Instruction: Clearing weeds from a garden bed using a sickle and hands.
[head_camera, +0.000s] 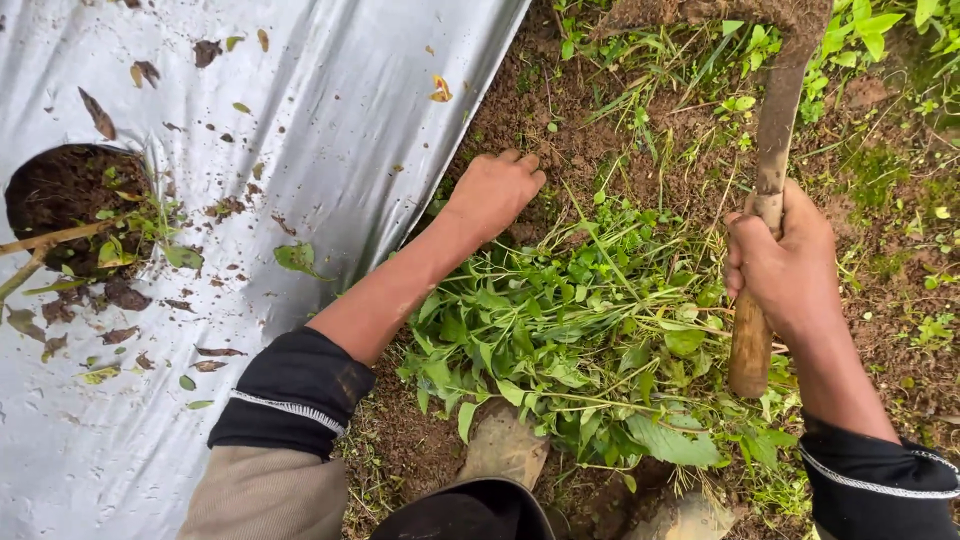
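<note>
A: Bare soil beside silver sheet. Left hand fisted in weeds?
B: Yes. Right hand grips the hoe; a swing might nick those knuckles or tear the sheet.

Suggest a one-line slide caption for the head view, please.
Left hand grips weeds beside silver mulch sheet; right hand holds a hoe handle.

No packages, labels, signs or screens anywhere in view.

Black cuffs, white-trimmed; tan sleeve; bare forearms
</note>
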